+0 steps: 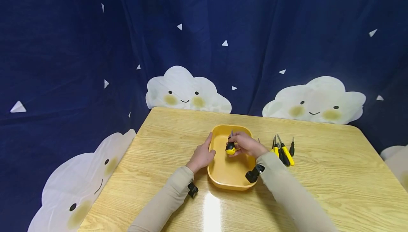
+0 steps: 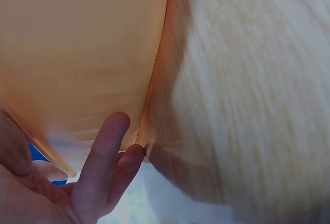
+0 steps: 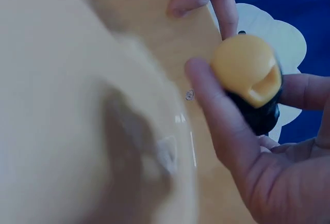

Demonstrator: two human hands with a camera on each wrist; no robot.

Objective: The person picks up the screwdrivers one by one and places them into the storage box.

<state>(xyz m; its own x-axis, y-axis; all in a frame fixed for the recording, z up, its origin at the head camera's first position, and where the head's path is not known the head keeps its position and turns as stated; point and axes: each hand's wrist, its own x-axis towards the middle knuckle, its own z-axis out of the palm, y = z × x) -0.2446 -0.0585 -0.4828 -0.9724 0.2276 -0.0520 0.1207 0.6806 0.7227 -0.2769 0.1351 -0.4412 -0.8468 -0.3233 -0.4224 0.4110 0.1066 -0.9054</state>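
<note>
Head: R hand [image 1: 243,144] grips stubby black/yellow screwdriver [image 1: 230,149] above rounded yellow plastic tray [image 1: 230,173]; L hand [image 1: 202,157] pinches tray edge. L wrist: fingers [image 2: 105,152] vs. tray's outer side. R wrist: same grip, screwdriver butt twd cam. Prob. placing step; next calls for lowering, release.

The right hand [image 1: 244,142] grips a black-and-yellow screwdriver [image 1: 230,149] over a yellow tray [image 1: 227,175].
</note>
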